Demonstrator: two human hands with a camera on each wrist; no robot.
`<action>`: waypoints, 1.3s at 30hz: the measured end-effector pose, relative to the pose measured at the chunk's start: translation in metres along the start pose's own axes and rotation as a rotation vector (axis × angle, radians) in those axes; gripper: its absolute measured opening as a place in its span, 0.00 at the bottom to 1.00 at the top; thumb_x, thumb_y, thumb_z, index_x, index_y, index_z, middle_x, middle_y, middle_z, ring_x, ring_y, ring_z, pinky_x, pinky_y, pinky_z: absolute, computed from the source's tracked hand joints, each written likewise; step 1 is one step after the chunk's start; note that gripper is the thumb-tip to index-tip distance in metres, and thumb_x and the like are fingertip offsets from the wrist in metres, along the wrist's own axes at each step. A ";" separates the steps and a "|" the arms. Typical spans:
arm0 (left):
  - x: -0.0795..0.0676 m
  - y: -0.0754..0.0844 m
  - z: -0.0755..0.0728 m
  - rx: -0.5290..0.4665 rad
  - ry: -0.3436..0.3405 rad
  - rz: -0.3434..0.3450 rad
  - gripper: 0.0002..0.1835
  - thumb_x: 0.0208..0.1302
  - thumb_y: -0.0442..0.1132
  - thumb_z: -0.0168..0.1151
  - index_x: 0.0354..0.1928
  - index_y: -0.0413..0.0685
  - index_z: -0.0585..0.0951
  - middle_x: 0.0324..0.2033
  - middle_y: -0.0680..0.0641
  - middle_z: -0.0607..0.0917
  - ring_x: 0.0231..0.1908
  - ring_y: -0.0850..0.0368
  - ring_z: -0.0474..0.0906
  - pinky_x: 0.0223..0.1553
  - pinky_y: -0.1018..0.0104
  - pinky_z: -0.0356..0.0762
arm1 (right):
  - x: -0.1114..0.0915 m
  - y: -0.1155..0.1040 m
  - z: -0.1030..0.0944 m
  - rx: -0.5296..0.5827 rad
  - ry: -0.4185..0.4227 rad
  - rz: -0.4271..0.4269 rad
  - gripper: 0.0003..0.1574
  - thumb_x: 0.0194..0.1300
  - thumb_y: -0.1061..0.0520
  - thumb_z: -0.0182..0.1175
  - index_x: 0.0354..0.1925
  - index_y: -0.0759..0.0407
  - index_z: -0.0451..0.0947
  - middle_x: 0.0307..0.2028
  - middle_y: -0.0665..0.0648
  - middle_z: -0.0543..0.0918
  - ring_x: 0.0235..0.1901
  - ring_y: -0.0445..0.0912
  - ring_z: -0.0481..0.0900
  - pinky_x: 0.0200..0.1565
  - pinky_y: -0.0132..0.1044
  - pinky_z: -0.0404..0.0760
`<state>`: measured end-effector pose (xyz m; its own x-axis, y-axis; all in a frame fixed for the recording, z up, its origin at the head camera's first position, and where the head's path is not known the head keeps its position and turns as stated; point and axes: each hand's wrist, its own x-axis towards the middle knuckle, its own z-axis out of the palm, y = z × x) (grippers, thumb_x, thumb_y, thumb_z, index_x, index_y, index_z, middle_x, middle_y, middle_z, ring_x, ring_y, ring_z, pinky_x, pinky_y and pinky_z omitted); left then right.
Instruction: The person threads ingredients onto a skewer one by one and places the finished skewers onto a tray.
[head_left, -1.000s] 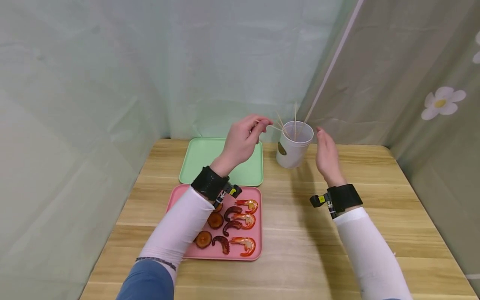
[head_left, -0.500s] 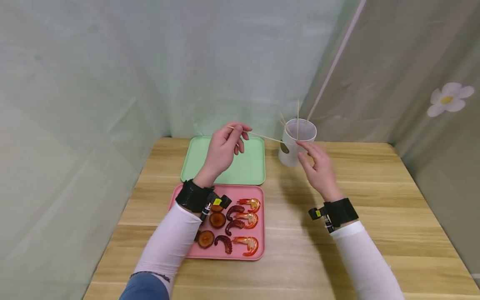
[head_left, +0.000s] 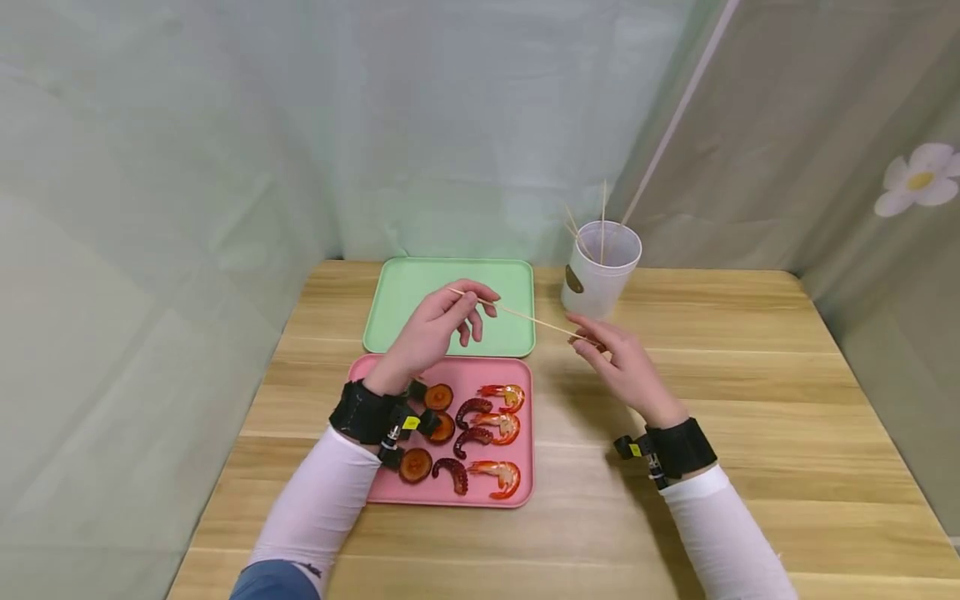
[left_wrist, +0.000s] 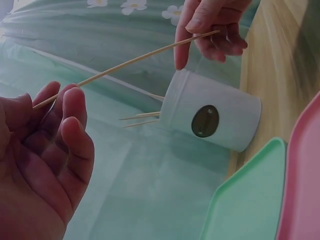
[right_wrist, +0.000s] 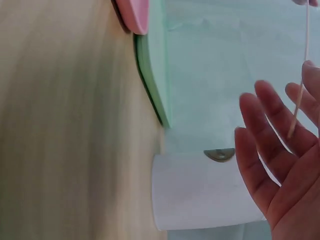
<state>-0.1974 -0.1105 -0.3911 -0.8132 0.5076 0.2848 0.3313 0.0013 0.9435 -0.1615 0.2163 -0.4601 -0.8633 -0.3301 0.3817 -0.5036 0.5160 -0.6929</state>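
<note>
A thin wooden skewer (head_left: 532, 319) is held between both hands above the table, sloping down to the right. My left hand (head_left: 435, 333) pinches one end with thumb and forefinger, over the near part of the green tray (head_left: 412, 279). With thumb and forefinger, my right hand (head_left: 626, 367) pinches the other end, in front of the white cup (head_left: 596, 292); its remaining fingers are spread in the right wrist view. Several more skewers (left_wrist: 145, 116) stick out of the cup. A dark oval label (left_wrist: 205, 121) marks its side.
Nearest me, a pink tray (head_left: 480, 367) bears red prawns (head_left: 504, 479), dark octopus tentacles (head_left: 452, 475) and round brown mushroom slices (head_left: 415, 465); my left wrist hides part of it. The wooden table (head_left: 750, 375) meets fabric curtains (head_left: 465, 125) behind and at the sides.
The left hand has drawn the skewer leftward from the cup and lowered it toward me. From beside the cup, the right hand has moved left and taken the skewer's other end.
</note>
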 end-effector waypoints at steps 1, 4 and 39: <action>-0.002 -0.002 0.001 -0.004 -0.002 -0.005 0.20 0.89 0.41 0.44 0.59 0.33 0.81 0.46 0.38 0.84 0.30 0.41 0.78 0.30 0.66 0.77 | -0.002 0.000 0.001 0.003 -0.012 0.008 0.25 0.81 0.59 0.61 0.72 0.58 0.78 0.44 0.58 0.89 0.40 0.46 0.85 0.43 0.38 0.81; -0.006 -0.007 0.004 -0.013 0.001 -0.017 0.19 0.89 0.41 0.43 0.59 0.35 0.81 0.46 0.38 0.85 0.30 0.43 0.79 0.30 0.66 0.77 | -0.008 0.000 0.006 -0.010 -0.015 0.041 0.22 0.83 0.57 0.59 0.70 0.57 0.80 0.36 0.56 0.87 0.34 0.44 0.81 0.39 0.38 0.78; -0.008 -0.054 0.057 0.725 -0.342 -0.286 0.08 0.76 0.43 0.68 0.49 0.48 0.86 0.38 0.52 0.84 0.36 0.57 0.77 0.42 0.59 0.77 | -0.053 0.024 -0.004 -0.012 0.044 0.156 0.13 0.86 0.60 0.51 0.46 0.55 0.82 0.25 0.45 0.64 0.22 0.40 0.60 0.28 0.37 0.64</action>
<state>-0.1815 -0.0657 -0.4537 -0.7616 0.6359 -0.1250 0.4546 0.6617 0.5963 -0.1282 0.2494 -0.4943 -0.9316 -0.2106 0.2963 -0.3634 0.5681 -0.7384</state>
